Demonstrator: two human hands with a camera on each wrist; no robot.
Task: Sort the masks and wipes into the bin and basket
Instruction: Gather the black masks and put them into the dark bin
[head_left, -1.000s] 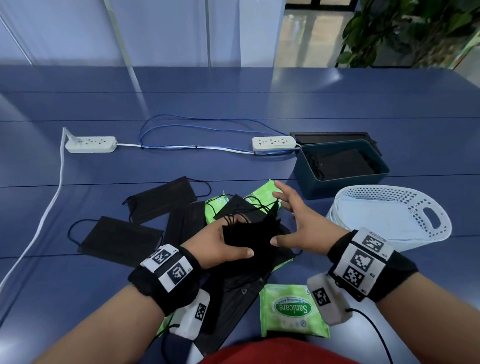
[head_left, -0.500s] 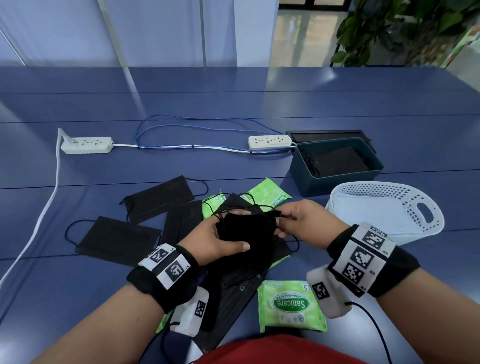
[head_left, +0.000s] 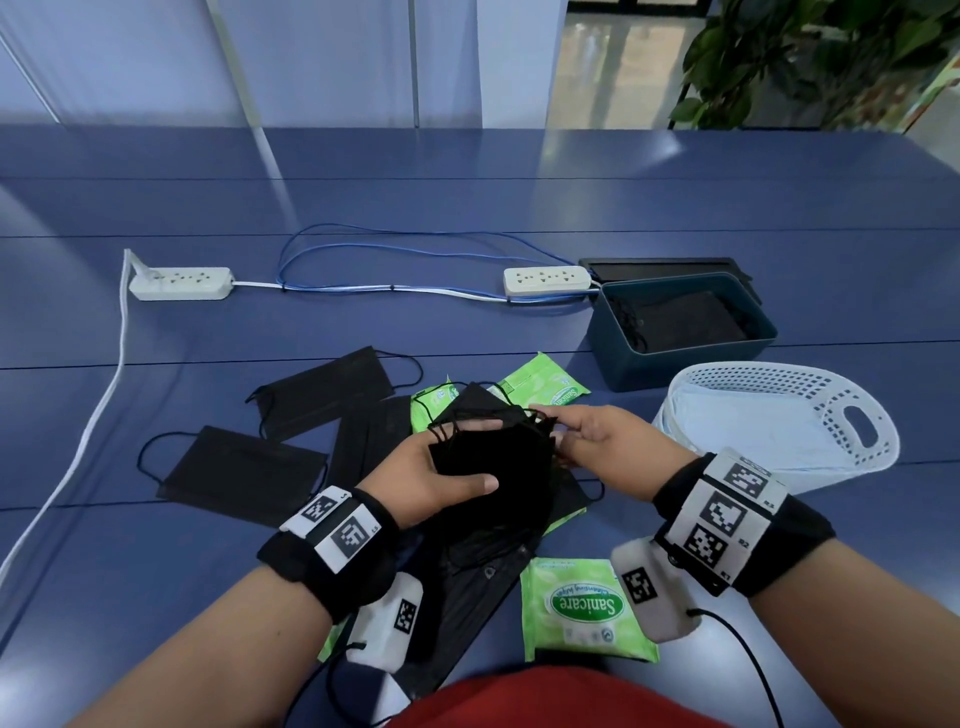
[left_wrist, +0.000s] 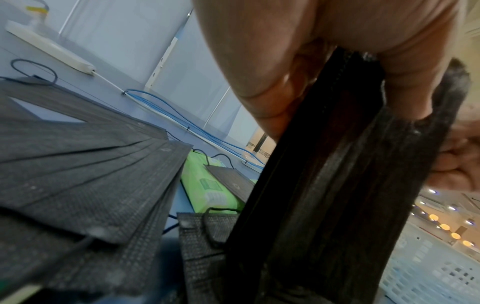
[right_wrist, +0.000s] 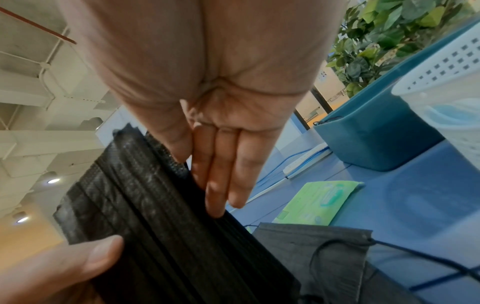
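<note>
My left hand (head_left: 441, 470) grips a stack of black masks (head_left: 493, 457) above the pile, thumb on top and fingers beneath. The right hand (head_left: 582, 441) lays straight fingers (right_wrist: 215, 181) against the stack (right_wrist: 155, 216) at its right edge. Loose black masks (head_left: 322, 400) lie on the table to the left. Green wipes packs lie near me (head_left: 587, 608) and beyond the pile (head_left: 550, 384). The teal bin (head_left: 675, 358) at the right holds black masks. The white basket (head_left: 857, 431) in front of it holds light blue masks.
Two white power strips (head_left: 182, 283) (head_left: 545, 280) joined by blue and white cables (head_left: 389, 286) lie across the table behind the pile. A black lid (head_left: 665, 265) lies behind the bin. A plant (head_left: 810, 57) stands beyond the table's far right.
The right hand, spread open beside the stack a second ago, has closed in and now lies against its right edge. The left hand keeps holding the stack in the same place.
</note>
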